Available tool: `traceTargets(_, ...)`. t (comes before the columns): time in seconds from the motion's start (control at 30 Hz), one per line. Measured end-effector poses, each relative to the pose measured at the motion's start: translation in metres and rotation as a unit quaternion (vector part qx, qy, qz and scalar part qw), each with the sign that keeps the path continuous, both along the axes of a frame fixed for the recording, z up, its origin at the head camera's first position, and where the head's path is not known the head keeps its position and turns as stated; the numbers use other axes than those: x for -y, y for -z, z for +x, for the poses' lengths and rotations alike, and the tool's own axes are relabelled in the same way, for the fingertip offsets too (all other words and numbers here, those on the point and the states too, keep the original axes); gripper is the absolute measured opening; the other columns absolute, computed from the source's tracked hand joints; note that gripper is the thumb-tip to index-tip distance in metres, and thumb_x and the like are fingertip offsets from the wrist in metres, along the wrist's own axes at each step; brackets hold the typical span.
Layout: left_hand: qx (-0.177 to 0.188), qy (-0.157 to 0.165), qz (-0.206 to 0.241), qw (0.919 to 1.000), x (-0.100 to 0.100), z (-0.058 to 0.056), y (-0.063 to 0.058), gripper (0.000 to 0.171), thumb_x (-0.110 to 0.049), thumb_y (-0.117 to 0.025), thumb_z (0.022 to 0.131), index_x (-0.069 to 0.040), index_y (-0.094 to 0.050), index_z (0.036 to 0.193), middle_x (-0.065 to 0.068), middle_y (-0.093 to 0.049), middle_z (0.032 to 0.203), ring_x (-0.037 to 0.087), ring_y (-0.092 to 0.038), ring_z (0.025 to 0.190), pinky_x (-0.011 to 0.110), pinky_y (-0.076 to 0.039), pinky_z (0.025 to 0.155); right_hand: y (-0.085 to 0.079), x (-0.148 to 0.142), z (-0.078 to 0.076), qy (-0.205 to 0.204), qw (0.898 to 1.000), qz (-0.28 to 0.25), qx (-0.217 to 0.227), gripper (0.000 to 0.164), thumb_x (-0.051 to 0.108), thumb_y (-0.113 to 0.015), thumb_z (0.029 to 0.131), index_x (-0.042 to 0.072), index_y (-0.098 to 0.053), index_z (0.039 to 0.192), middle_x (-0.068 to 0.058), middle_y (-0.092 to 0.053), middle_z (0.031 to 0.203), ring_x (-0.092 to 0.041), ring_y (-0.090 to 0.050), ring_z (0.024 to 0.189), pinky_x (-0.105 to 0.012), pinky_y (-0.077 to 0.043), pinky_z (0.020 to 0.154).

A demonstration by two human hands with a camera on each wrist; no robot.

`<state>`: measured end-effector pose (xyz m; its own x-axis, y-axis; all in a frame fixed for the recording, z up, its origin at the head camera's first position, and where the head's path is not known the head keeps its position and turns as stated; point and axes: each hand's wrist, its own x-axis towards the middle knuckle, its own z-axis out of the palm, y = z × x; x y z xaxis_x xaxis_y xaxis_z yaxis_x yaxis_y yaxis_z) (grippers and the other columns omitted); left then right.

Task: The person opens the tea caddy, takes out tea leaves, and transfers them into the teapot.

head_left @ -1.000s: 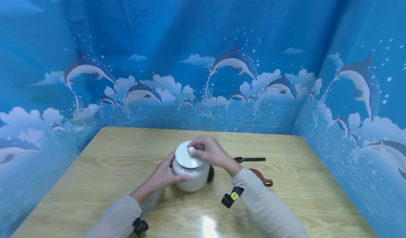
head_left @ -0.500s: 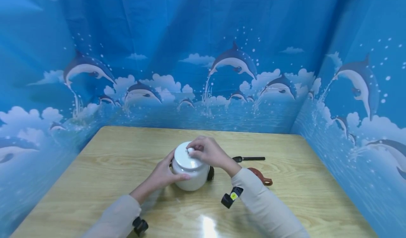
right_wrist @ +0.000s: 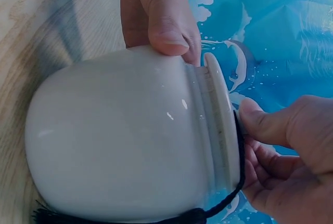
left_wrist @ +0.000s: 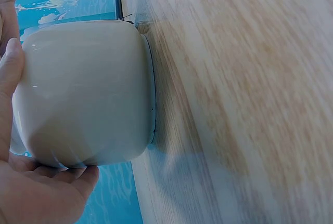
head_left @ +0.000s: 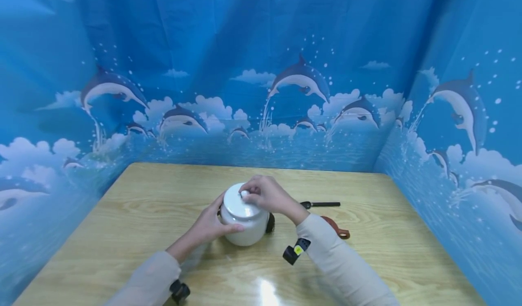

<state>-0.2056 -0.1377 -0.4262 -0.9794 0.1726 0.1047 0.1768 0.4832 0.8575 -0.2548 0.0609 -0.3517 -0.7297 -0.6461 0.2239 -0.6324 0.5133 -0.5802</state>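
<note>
A white ceramic jar (head_left: 244,234) stands upright on the table. My left hand (head_left: 209,226) grips its left side, thumb across the front and fingers behind; the left wrist view shows the jar's body (left_wrist: 86,94) between them. The white lid (head_left: 238,205) sits over the jar's mouth. My right hand (head_left: 269,195) pinches the lid's small knob (head_left: 244,193) between thumb and fingers. A black cord (right_wrist: 223,203) runs from the knob over the lid's edge to a dark tassel (head_left: 270,223) beside the jar. In the right wrist view, the neck shows under the lid's rim.
Right of the jar lies a slim black-handled tool (head_left: 325,204). A reddish-brown piece with a looped handle (head_left: 336,228) is partly hidden by the right sleeve (head_left: 326,238). The wooden table (head_left: 163,192) meets a blue dolphin-print curtain (head_left: 253,147) at the back.
The dark gap under the lid's front edge has narrowed, and the lid sits lower on the jar. Both hands keep nearly the same places.
</note>
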Motion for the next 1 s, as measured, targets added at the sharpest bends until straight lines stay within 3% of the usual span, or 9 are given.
traceTargets(0.23,0.012,-0.001,0.004,0.9999,0.0,-0.001,0.001,0.113,-0.042,-0.087,0.064,-0.014,-0.023,0.153,0.016,-0.041,0.147,0.035,-0.044,0.13,0.055,-0.035,0.108,-0.007,0.002,-0.001,-0.007,1.0,0.027,-0.005,0.022,0.01,-0.07,0.087,0.005,-0.072,0.108,-0.006,-0.069,0.098,-0.015,-0.061,0.088,-0.026,-0.053,0.076)
traceTargets(0.53,0.015,-0.004,-0.005,0.9999,0.001,-0.002,0.002,0.115,-0.044,-0.088,0.062,-0.016,-0.023,0.153,0.014,-0.038,0.149,0.036,-0.039,0.134,0.058,-0.031,0.109,-0.017,0.005,-0.003,-0.012,0.997,0.065,0.028,0.02,0.01,-0.069,0.088,0.005,-0.072,0.107,-0.007,-0.068,0.1,-0.016,-0.061,0.091,-0.025,-0.054,0.073)
traceTargets(1.0,0.024,-0.001,-0.001,0.9997,-0.001,-0.002,0.002,0.114,-0.044,-0.087,0.064,-0.02,-0.022,0.153,0.013,-0.036,0.151,0.035,-0.038,0.135,0.058,-0.03,0.11,-0.021,0.008,-0.005,-0.017,0.995,0.083,0.053,0.018,0.007,-0.069,0.087,0.006,-0.073,0.104,-0.005,-0.071,0.095,-0.009,-0.061,0.076,-0.02,-0.053,0.066)
